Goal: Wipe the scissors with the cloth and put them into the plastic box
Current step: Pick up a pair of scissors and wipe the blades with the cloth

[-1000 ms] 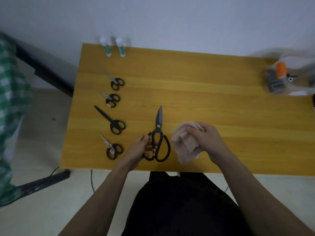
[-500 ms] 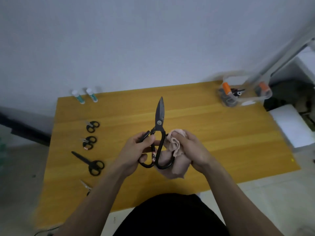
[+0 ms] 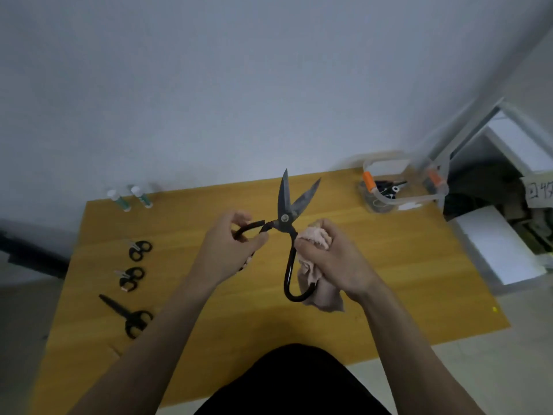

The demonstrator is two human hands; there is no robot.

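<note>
Only one piece of writing shows. At the far right edge, beside the desk, a pale paper sign carries dark handwritten characters. The first one looks like the Chinese character 回; the second one is cut by the picture edge and I cannot read it surely. The two small tubes at the back left corner of the desk have green bands, but any print on them is too small and blurred to read. No brand or number is readable on the scissors.
</note>
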